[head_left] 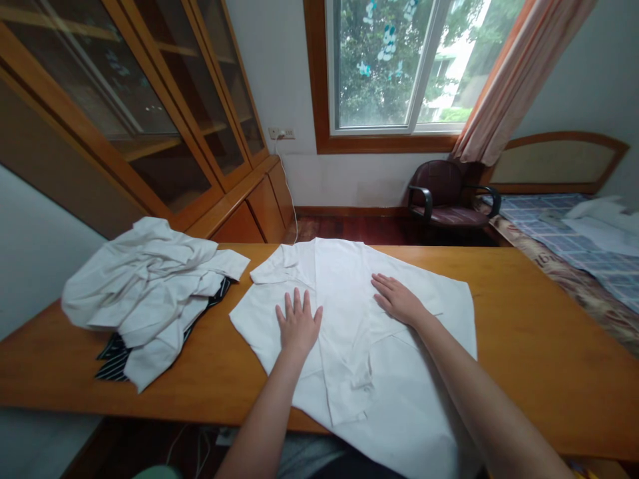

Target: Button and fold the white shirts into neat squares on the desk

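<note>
A white shirt (349,266) lies spread flat on the wooden table (539,319), collar toward the far edge and hem hanging over the near edge. My left hand (298,322) rests flat on the shirt's left half, fingers stretched out. My right hand (397,297) lies flat on the right half, fingers extended toward the middle. Neither hand holds anything.
A heap of crumpled white garments (150,279) with a striped dark cloth (112,356) under it sits on the table's left. Beyond are a glass-door cabinet (164,120), a dark armchair (444,196), a window with a curtain (504,80), and a bed (574,246) at right.
</note>
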### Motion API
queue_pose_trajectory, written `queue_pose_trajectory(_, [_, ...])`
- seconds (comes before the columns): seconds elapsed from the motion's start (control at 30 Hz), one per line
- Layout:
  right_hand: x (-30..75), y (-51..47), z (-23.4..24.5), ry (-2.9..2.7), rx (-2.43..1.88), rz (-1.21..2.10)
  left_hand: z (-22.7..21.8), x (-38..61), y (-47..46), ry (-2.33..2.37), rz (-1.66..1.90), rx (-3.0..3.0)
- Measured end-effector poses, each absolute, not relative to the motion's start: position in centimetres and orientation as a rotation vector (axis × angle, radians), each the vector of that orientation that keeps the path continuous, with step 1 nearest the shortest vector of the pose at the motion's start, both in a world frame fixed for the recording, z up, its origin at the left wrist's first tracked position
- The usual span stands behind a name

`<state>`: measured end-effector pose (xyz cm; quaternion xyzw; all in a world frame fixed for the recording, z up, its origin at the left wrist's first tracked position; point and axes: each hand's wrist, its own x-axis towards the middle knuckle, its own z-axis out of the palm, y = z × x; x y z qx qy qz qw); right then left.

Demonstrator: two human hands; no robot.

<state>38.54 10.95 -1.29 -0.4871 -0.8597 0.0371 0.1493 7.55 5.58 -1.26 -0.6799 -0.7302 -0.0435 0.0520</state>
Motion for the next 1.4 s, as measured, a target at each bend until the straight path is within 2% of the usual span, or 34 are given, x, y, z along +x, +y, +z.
queue_pose_trajectory(0.2, [39.4,12.8,-2.1,-2.377,-1.555,-0.032,0.6,8.0,2.0,-2.206,0.063,-2.112])
queue_pose_trajectory(0.43, [39.4,14.1,-1.2,-2.437,-1.526,-0.157,5.1,7.7,-1.6,-2.217,0.397,-2.295])
queue_pose_trajectory(0.5, [38.6,14.0,-0.8,-2.401,-1.553,-0.198,6.3,7.3,-1.2,-2.220,0.378,-2.324])
queue_pose_trajectory(0.6, [36.5,13.3,-0.4,-2.292,-1.632,-0.218,7.2,7.2,1.1,-2.125,0.143,-2.342])
queue_pose_trajectory(0.67, [34.5,12.3,-0.3,-2.238,-1.674,-0.174,6.9,7.5,3.4,-1.986,-0.083,-2.371])
queue_pose_trajectory(0.77, [31.8,10.3,-0.5,-2.226,-1.721,-0.038,5.1,8.4,6.9,-1.869,-0.238,-2.441])
queue_pose_trajectory(1.0, [34.8,7.7,-1.7,-2.255,-1.825,0.064,0.0,7.4,9.9,-1.936,-0.190,-2.446])
queue_pose_trajectory(1.23, [43.9,9.0,-2.4,-2.116,-2.111,-0.020,-0.5,6.4,9.6,-1.954,-0.167,-2.392])
queue_pose_trajectory(1.4, [46.9,10.5,-2.4,-2.086,-2.132,0.028,-0.8,6.3,9.5,-1.990,-0.143,-2.361])
